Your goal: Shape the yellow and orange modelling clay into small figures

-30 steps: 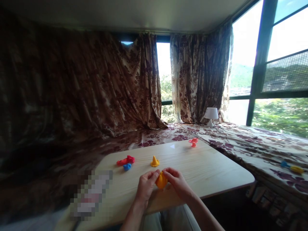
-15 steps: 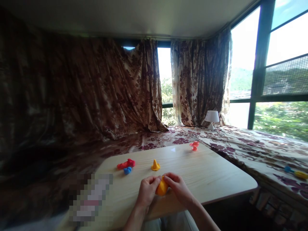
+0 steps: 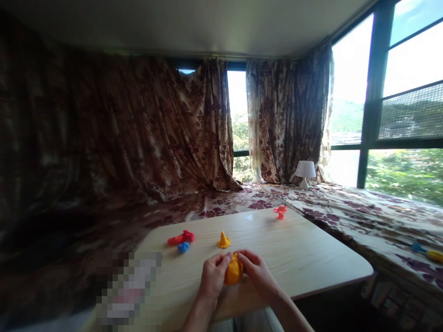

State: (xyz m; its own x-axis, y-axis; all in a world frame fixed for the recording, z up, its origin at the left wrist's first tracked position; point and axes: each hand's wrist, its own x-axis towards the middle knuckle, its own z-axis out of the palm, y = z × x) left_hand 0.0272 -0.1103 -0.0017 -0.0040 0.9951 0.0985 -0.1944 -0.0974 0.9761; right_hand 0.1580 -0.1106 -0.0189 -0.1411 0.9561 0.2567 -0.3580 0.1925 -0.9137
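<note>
A rounded yellow lump of modelling clay [image 3: 233,272] is held between my two hands above the table's near edge. My left hand [image 3: 213,273] pinches its left side with thumb and fingers. From the right, my right hand [image 3: 254,268] grips the upper edge of the same lump. Just beyond my hands, a yellow cone-shaped clay piece with a wide brim [image 3: 223,240] stands upright on the table. The far side of the held lump is hidden from view.
On the pale wooden table [image 3: 311,258] lie a red clay piece [image 3: 176,240] and a blue clay lump [image 3: 183,248], close together. A pink-red shape [image 3: 280,212] stands near the far edge. A white lamp [image 3: 305,170] and blue-yellow objects [image 3: 434,255] rest on the floral cloth.
The yellow lump between my hands looks slightly broader and more of its face shows. My hands stay in nearly the same place, and the other pieces have not moved.
</note>
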